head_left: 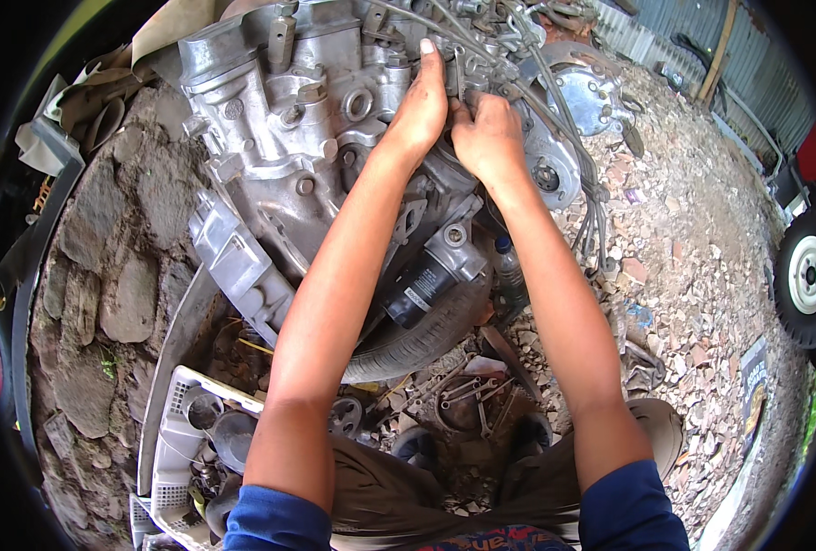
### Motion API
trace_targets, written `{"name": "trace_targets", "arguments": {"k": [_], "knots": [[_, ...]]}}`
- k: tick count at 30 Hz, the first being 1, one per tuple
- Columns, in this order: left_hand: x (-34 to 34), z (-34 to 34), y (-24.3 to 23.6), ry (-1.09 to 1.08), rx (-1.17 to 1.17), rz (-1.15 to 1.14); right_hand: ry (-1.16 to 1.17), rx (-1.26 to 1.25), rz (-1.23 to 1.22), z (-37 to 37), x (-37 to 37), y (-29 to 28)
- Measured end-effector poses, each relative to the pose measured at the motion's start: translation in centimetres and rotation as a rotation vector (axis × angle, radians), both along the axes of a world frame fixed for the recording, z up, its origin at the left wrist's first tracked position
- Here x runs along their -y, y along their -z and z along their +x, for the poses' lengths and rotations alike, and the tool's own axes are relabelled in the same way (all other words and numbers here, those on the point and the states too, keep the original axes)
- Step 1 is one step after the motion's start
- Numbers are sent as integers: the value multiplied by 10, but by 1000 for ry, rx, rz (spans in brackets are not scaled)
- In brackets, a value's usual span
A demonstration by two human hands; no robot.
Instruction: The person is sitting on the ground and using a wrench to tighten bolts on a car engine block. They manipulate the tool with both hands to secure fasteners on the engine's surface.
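In the head view, for good control, brace the left hand (417,108) against the engine (321,129) and work the right hand (491,142) in small, measured efforts. Steer clear of the cables (598,216) hanging to the right, and mind the knuckles near cast edges. Check for rocking over the tyre (426,344) before adding force. On the left, thumb raised, fingertips out of sight: cannot tell grasping from resting. On the right, fingers curled in beside a narrow upright metal piece (460,73): cannot tell clenched on it or merely touching. Engine at upper centre, seemingly propped above the tyre, partly behind the 2 forearms (344,275). Dull silver-grey, cast and bolted, with dark grime in the recesses. Between the forearms, a slanting black oil filter (417,294); farther right, a round pale cover (559,184).
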State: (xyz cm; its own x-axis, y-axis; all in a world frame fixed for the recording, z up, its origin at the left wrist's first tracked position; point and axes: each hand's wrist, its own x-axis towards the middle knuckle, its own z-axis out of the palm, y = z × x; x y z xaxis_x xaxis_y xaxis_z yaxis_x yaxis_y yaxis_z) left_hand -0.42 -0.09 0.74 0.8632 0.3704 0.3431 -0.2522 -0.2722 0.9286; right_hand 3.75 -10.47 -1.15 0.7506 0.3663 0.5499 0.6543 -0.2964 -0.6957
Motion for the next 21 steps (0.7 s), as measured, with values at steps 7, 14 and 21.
{"name": "trace_targets", "arguments": {"k": [7, 14, 21], "knots": [[-6, 5, 6, -28, 26, 29, 72, 211, -60, 31, 11, 14], [5, -6, 2, -20, 41, -59, 137, 436, -122, 57, 12, 27], [6, -5, 2, 39, 51, -112, 132, 511, -204, 80, 7, 32]]}}
